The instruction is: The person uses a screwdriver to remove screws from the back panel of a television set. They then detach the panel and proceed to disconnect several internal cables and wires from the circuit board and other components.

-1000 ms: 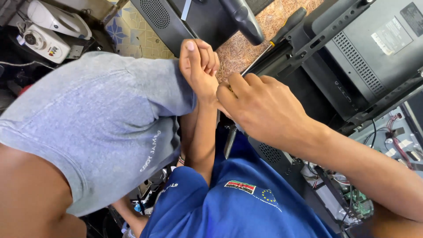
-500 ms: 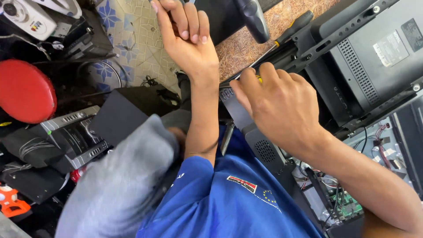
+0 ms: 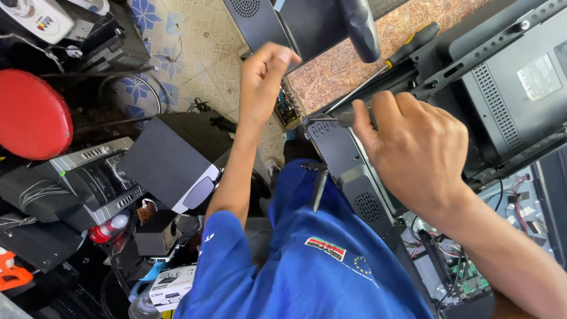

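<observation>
Right hand (image 3: 416, 155) curled around screwdriver (image 3: 394, 71)

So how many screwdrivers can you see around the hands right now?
2. One screwdriver with a black and yellow handle lies on the black bracket at upper right. A second tool, likely another screwdriver, is gripped in the right hand. Others may be hidden in the clutter.

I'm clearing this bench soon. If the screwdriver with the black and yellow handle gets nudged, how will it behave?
The screwdriver looks rigid, with a rounded handle, so it would probably roll rather than flex. It lies across the black TV back, likely on an uneven edge, so a push might slide it off. It seems light for its length.
</observation>
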